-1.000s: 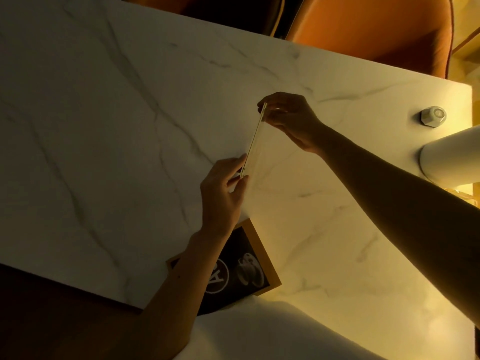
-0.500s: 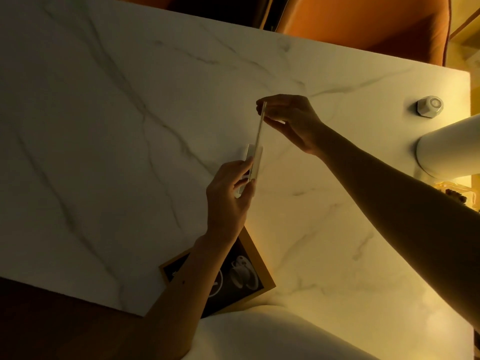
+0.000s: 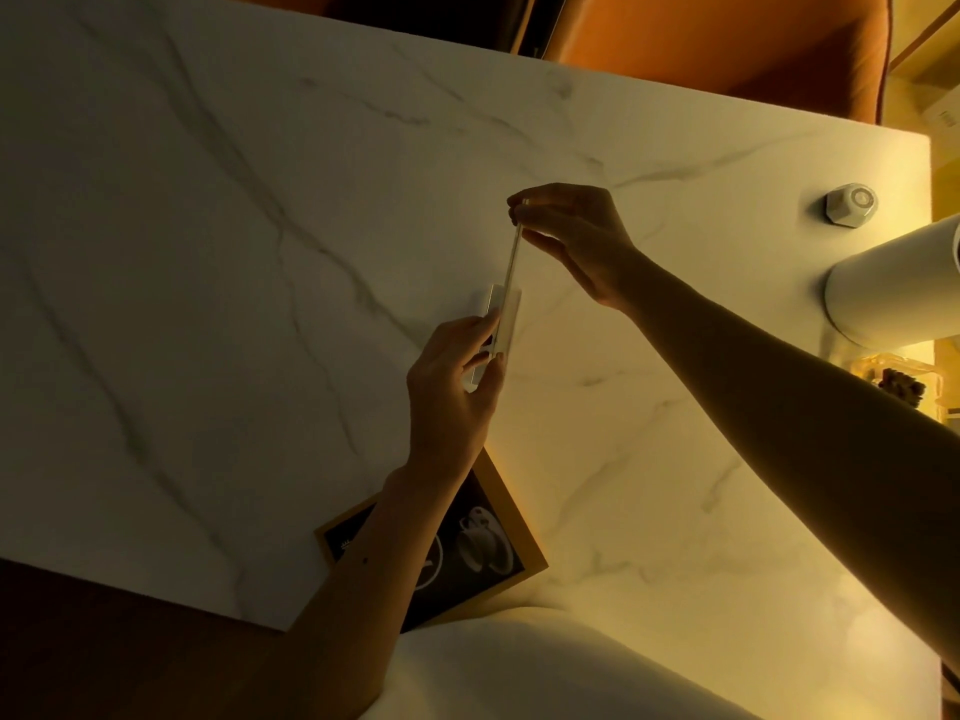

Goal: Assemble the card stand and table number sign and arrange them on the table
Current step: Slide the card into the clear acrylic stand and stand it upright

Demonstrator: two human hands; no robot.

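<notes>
A thin clear card panel (image 3: 513, 254) stands on edge over the middle of the marble table (image 3: 208, 252). My right hand (image 3: 576, 236) pinches its far top end. Its near end meets a small white block-shaped base (image 3: 501, 317), which my left hand (image 3: 454, 392) grips between thumb and fingers. Whether the panel sits inside the base's slot is hidden by its edge-on angle. A wood-framed black sign (image 3: 488, 548) with a cup picture lies flat at the near table edge, partly under my left forearm.
A small white hexagonal device (image 3: 852, 204) sits at the far right. A white cylinder (image 3: 893, 283) lies at the right edge, with a clear container (image 3: 893, 381) of dark bits beside it. Orange chairs (image 3: 717, 44) stand behind the table.
The white base has come into view in my left hand, and the panel has tipped steeper, its near end lowered against the base. My right hand keeps its pinch on the top.
</notes>
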